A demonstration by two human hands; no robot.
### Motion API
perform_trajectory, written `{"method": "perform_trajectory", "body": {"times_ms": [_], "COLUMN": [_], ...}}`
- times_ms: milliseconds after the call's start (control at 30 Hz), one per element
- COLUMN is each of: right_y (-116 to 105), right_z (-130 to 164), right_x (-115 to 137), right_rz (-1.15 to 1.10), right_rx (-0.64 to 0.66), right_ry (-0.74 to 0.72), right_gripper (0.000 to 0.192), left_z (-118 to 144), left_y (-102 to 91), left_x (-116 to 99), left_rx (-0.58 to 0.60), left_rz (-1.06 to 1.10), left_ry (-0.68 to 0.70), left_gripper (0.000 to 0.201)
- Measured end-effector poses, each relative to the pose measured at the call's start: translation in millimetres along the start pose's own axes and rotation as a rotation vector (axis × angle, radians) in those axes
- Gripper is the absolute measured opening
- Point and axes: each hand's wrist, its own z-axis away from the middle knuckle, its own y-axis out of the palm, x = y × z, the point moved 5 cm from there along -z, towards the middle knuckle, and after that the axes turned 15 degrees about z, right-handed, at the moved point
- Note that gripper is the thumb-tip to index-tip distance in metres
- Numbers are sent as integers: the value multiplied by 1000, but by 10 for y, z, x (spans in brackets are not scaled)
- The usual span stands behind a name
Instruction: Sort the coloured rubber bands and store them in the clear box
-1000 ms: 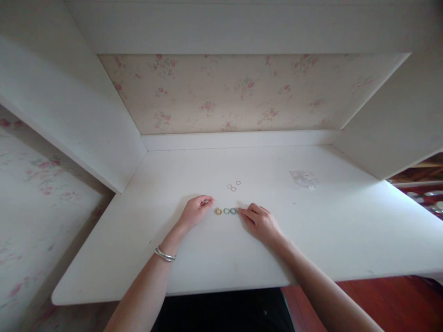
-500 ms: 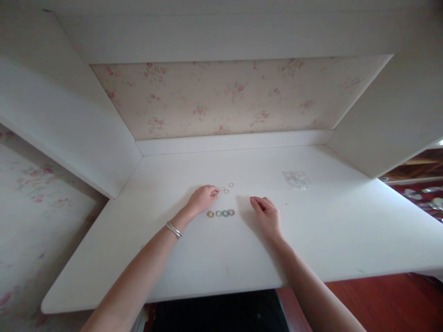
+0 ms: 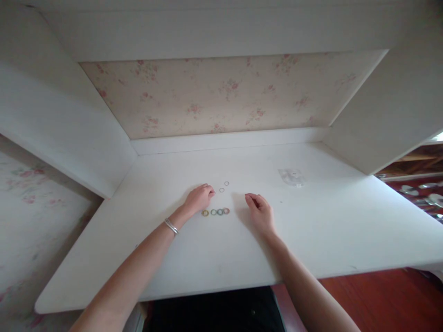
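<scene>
Coloured rings (image 3: 218,212) lie just below frame centre, the left hand (image 3: 198,198), fingers pinched, slightly higher, the right hand (image 3: 262,215), fingers loosely curled, beyond, whether either grips anything I cannot tell, then a clear bag (image 3: 292,178), contents indistinct, and white desktop (image 3: 346,221) stretching to the frame's right edge.

White surface (image 3: 311,240), floral wallpaper (image 3: 228,99) behind. Left grip (image 3: 200,197): bare hand, fingers bunched, at the near-left of two thin rings (image 3: 222,190); anything pinched is too small to make out. Silver bracelets (image 3: 171,226) on that wrist. Right grip (image 3: 260,213): fingers curled, right of a short row: yellow rings (image 3: 205,213), green ring (image 3: 213,212), blue-grey ring (image 3: 220,212), pink ring (image 3: 226,210). Clear plastic bag (image 3: 292,177) lies flat, farther back, right. Reddish floor (image 3: 374,295), lower right.
</scene>
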Motion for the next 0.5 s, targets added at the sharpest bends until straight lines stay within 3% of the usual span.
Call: {"method": "perform_trajectory", "body": {"times_ms": [333, 500], "right_y": [22, 19], "right_z": [8, 12], "right_x": [6, 1], "right_rz": [-2, -7], "right_rx": [3, 1], "right_ry": [-8, -4], "right_gripper": [39, 39], "left_z": [441, 519], "left_y": [9, 126], "left_x": [-564, -669], "left_rx": [120, 161], "left_rz": [82, 36], "left_ry": [156, 207], "left_gripper": [26, 26]}}
